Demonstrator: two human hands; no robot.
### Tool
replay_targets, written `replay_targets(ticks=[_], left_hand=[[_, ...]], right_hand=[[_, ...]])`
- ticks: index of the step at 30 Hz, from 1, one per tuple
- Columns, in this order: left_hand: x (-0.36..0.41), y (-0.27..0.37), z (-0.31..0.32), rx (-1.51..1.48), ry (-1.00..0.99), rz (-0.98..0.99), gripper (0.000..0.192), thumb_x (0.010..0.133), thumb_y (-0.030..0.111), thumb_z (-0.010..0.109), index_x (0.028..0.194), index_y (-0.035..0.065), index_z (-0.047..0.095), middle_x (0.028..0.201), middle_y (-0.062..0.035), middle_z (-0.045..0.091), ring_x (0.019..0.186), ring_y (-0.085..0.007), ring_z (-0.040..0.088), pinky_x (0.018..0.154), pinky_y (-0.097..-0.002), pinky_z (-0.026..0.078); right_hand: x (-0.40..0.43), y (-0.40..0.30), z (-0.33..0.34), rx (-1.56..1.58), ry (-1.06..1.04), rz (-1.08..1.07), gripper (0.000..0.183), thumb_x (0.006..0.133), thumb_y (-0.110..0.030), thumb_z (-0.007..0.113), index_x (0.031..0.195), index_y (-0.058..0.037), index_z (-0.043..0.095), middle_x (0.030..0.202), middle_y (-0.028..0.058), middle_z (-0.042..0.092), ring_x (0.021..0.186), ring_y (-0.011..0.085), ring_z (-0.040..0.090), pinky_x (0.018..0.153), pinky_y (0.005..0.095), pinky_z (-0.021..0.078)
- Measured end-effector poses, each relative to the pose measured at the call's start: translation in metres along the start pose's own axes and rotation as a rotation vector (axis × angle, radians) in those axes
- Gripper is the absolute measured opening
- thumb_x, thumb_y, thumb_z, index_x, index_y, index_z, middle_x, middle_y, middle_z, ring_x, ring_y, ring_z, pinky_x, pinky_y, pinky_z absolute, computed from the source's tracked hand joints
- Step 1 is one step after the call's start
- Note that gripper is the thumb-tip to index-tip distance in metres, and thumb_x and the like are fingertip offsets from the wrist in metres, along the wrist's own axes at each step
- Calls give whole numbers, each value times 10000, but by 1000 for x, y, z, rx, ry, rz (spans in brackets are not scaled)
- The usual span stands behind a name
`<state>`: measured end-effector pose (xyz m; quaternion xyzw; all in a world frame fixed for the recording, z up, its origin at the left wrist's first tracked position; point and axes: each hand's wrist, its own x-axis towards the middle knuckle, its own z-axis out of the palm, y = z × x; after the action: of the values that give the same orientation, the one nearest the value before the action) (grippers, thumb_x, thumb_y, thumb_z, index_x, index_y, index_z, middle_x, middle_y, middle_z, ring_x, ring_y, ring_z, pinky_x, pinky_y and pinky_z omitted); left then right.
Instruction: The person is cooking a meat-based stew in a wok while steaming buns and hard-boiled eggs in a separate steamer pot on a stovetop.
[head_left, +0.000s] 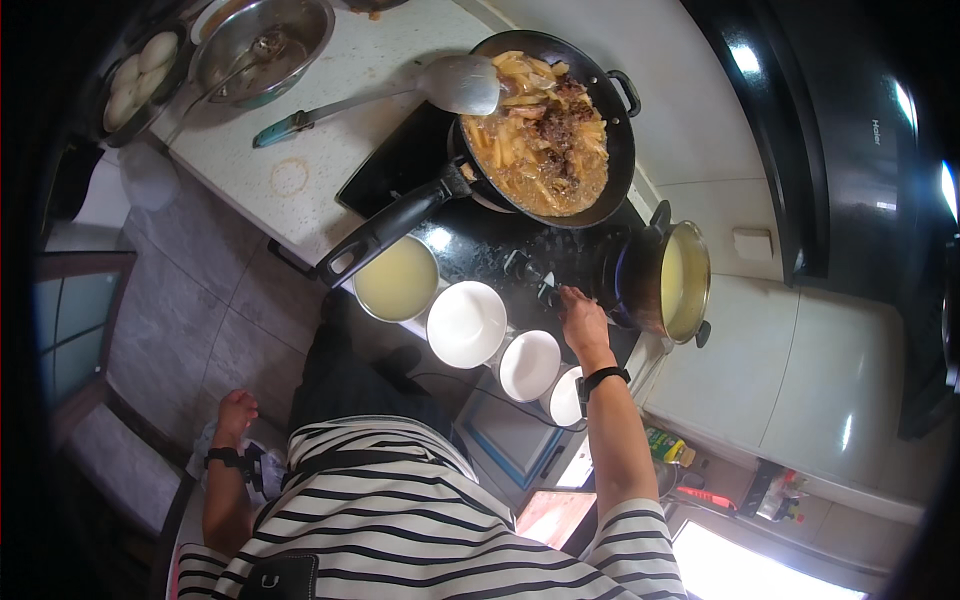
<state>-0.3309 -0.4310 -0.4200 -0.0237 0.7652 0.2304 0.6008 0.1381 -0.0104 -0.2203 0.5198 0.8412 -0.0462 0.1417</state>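
My right hand (583, 319) is at a control knob (550, 291) of the black glass gas stove (480, 251), fingertips touching or very near it. Blue flame shows beside the pot with pale yellow liquid (673, 281), to the hand's right. Beyond lies a black wok (622, 142) of potato pieces and dark bits in bubbling sauce. A metal spatula (459, 84) rests across its rim, its blue-ended handle over the counter. My left hand (237, 412) hangs low at the left, fingers loosely curled, holding nothing that I can see.
Along the stove's near edge stand a bowl of pale yellow liquid (396, 279) and several white bowls (466, 324). The wok's handle (397, 225) juts over this edge. On the white counter (315, 161) are a steel basin with a ladle (262, 52) and a dark bowl of eggs (142, 82).
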Motion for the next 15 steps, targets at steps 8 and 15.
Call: replay_targets(ticks=[8, 15], left_hand=[[3, 4, -3, 32, 28, 47, 279, 868, 284, 563, 1086, 111, 589, 803, 16, 627, 601, -81, 562, 507, -236, 390], [3, 13, -1, 54, 38, 56, 299, 872, 277, 560, 1102, 87, 581, 808, 0, 629, 603, -86, 560, 490, -233, 387]], right_hand=[[0, 1, 2, 2, 16, -15, 433, 746, -22, 633, 1166, -103, 564, 1090, 92, 612, 922, 325, 625, 793, 408, 512], [-1, 1, -1, 7, 5, -32, 430, 742, -12, 618, 1164, -80, 571, 1098, 104, 607, 925, 322, 617, 801, 403, 510]])
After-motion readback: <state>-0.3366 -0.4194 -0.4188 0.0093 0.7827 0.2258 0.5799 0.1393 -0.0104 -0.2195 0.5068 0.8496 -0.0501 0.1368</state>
